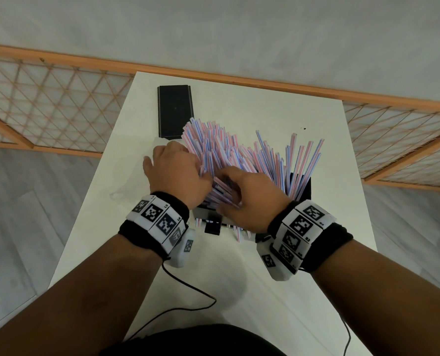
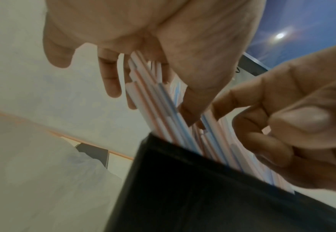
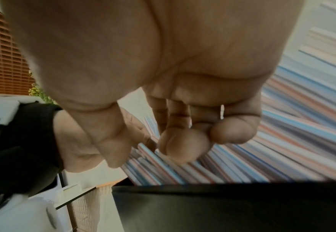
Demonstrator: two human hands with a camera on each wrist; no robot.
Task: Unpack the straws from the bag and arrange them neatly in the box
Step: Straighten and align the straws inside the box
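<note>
Many red, white and blue striped straws (image 1: 239, 150) stand fanned out in a black box (image 1: 307, 191) on the white table (image 1: 239, 291). My left hand (image 1: 177, 170) is at the left side of the bunch; its fairly straight fingers (image 2: 110, 78) reach in among the straws (image 2: 153, 102) and the thumb sticks out to the left. My right hand (image 1: 249, 194) is at the near side, its fingers (image 3: 183, 144) curled around some straws (image 3: 242, 164) just above the box rim (image 3: 222, 207). The clear bag (image 1: 129, 191) lies crumpled left of the box.
A flat black box lid (image 1: 175, 111) lies at the far side of the table. A few loose straws (image 1: 239, 233) lie on the table in front of the box. A wooden lattice rail (image 1: 59, 104) runs behind the table. A cable (image 1: 188, 304) trails from my left wrist.
</note>
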